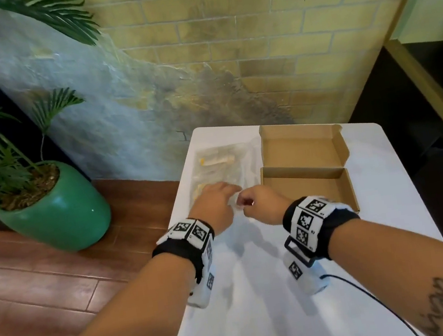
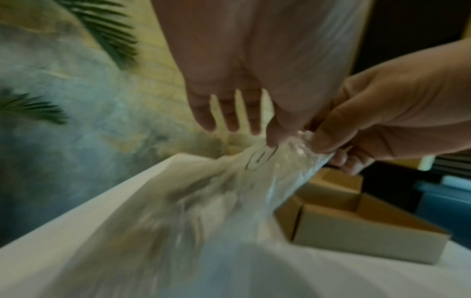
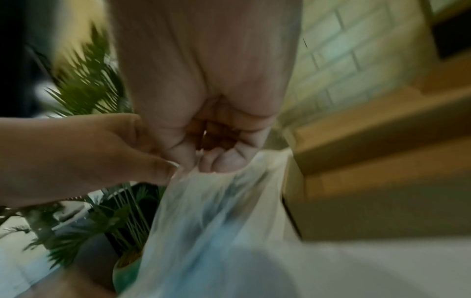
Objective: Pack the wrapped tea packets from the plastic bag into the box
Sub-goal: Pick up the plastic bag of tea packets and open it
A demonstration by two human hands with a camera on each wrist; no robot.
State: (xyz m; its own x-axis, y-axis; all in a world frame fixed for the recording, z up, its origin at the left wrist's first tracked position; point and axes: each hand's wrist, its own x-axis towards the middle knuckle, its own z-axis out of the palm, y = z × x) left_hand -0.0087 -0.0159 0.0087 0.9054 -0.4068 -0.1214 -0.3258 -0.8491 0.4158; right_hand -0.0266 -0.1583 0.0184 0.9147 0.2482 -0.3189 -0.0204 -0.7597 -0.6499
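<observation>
A clear plastic bag (image 1: pixel 223 167) lies on the left half of the white table (image 1: pixel 390 201). Pale yellow wrapped tea packets (image 1: pixel 218 160) show through it. My left hand (image 1: pixel 219 199) and right hand (image 1: pixel 259 201) meet at the bag's near edge. In the left wrist view my left hand (image 2: pixel 274 137) pinches the plastic bag (image 2: pixel 229 201) with its other fingers straight. The right hand (image 2: pixel 321 141) pinches the same edge beside it. The right hand (image 3: pixel 214 165) is curled tight on the plastic bag (image 3: pixel 216 221). An open brown cardboard box (image 1: pixel 306 184) stands empty just to the right.
A palm in a green pot (image 1: pixel 53 211) stands on the wooden floor left of the table. A brick wall runs behind the table and dark furniture (image 1: pixel 438 137) lies to the right. A black cable (image 1: pixel 375 300) trails off my right wristband.
</observation>
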